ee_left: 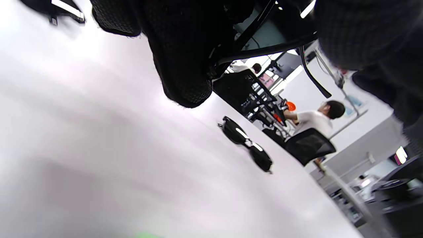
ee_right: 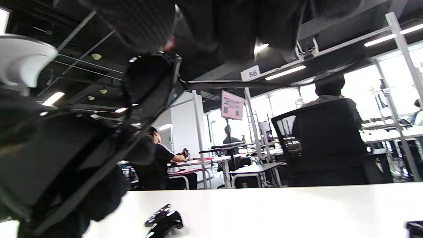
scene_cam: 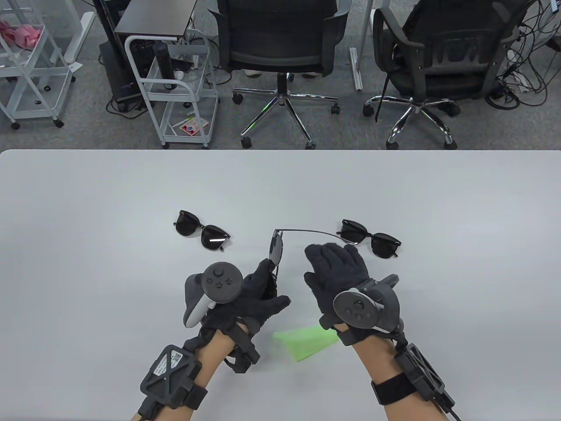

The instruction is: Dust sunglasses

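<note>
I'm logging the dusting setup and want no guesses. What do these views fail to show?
- Green cloth: table view, partly under the right hand.
- Held sunglasses: left hand covers the lower frame; grip unclear.
- Left wrist view: glove fingers block the held pair.
- Right wrist view: sunglasses cut off at the edge.

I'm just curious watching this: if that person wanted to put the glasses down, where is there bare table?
Bare table stretches behind both lying pairs, and out to each side edge. The middle is crowded: left pair, right pair, the left hand gripping the held sunglasses, the right hand, green cloth.
</note>
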A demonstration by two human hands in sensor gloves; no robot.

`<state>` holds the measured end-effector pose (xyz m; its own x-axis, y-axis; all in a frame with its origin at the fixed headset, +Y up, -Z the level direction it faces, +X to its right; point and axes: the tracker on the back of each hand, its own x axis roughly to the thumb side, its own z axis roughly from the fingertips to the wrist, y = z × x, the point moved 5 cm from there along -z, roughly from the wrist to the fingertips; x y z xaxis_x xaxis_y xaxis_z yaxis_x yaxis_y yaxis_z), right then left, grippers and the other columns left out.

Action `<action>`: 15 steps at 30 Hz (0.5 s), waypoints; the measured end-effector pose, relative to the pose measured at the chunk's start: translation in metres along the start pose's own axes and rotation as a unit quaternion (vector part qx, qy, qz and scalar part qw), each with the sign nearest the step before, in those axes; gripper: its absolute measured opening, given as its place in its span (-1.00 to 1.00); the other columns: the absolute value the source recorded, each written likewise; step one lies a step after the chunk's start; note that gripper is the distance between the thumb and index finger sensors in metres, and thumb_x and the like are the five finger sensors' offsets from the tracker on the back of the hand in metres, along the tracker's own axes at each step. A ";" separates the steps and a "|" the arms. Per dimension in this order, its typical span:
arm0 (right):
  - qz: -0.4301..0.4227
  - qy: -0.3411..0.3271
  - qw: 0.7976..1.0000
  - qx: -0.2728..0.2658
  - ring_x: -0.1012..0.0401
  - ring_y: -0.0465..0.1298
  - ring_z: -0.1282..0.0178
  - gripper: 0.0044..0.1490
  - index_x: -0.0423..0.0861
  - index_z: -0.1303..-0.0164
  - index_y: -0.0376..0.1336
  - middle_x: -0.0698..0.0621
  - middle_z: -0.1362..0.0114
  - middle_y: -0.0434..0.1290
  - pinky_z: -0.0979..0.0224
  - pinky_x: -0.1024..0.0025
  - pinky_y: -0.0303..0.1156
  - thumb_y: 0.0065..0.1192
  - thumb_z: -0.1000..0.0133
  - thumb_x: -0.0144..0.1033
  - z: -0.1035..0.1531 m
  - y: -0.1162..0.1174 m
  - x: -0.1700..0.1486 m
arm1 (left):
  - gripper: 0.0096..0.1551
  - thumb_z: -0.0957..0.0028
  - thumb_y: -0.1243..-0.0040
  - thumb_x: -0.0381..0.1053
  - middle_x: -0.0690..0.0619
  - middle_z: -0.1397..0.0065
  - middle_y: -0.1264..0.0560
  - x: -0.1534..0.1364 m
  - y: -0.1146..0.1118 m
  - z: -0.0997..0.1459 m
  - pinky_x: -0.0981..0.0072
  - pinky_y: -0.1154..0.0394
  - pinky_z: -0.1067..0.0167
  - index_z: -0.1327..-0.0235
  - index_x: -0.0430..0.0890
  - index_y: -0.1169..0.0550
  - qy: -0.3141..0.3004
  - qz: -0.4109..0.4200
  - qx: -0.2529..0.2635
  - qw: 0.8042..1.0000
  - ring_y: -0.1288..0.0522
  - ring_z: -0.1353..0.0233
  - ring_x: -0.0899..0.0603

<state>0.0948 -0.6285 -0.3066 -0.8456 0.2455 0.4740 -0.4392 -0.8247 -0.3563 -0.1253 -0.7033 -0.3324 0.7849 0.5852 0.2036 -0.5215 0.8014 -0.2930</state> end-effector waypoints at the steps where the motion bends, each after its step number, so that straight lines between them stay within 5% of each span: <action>1: -0.005 0.012 1.000 0.013 -0.26 0.15 -0.60 -0.09 -0.21 -0.54 0.08 -0.22 -0.64 0.20 -0.44 -0.35 0.03 0.23 -0.09 0.02 0.001 0.003 -0.006 | 0.18 0.33 -0.23 0.54 0.14 -0.44 -0.45 0.002 0.000 0.000 -0.06 -0.34 -0.46 -0.55 0.08 -0.17 -0.005 -0.018 0.001 1.000 -0.74 -0.22 0.02; 4: -0.048 0.074 0.994 0.064 -0.34 -0.04 -0.60 0.01 -0.29 -0.57 -0.07 -0.32 -0.67 0.00 -0.40 -0.40 -0.13 0.18 -0.10 0.02 0.005 0.021 -0.029 | 0.17 0.34 -0.24 0.54 0.16 -0.45 -0.44 0.010 -0.004 0.002 -0.10 -0.33 -0.47 -0.56 0.12 -0.17 -0.027 -0.040 -0.003 0.999 -0.72 -0.25 0.02; 8: -0.149 0.123 0.978 0.082 -0.34 0.13 -0.56 -0.09 -0.36 -0.51 0.04 -0.37 -0.60 0.17 -0.38 -0.43 -0.08 0.21 -0.08 -0.14 0.008 0.034 -0.037 | 0.17 0.33 -0.24 0.53 0.16 -0.45 -0.44 0.019 -0.006 0.003 -0.10 -0.33 -0.47 -0.56 0.11 -0.16 -0.038 -0.044 -0.002 0.998 -0.72 -0.25 0.02; 10: -0.190 0.117 0.969 0.103 -0.30 0.31 -0.50 -0.20 -0.36 -0.44 0.18 -0.33 -0.52 0.35 -0.37 -0.45 0.00 0.22 -0.07 -0.20 0.007 0.040 -0.030 | 0.17 0.33 -0.25 0.53 0.15 -0.45 -0.44 0.019 -0.007 0.004 -0.10 -0.33 -0.47 -0.56 0.11 -0.16 -0.038 -0.042 0.000 0.998 -0.72 -0.24 0.02; 15: -0.247 0.053 0.956 0.150 -0.28 0.40 -0.46 -0.21 -0.41 -0.40 0.18 -0.31 -0.48 0.41 -0.39 -0.43 0.12 0.24 -0.06 -0.26 0.004 0.051 0.001 | 0.16 0.32 -0.26 0.51 0.15 -0.45 -0.44 0.024 -0.015 0.004 -0.10 -0.33 -0.47 -0.55 0.13 -0.15 -0.048 -0.037 -0.028 0.998 -0.72 -0.25 0.00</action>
<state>0.0727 -0.6717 -0.3211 -0.5913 0.6794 0.4345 -0.6995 -0.7002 0.1430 -0.0996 -0.7007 -0.3196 0.7838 0.5358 0.3139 -0.4419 0.8364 -0.3242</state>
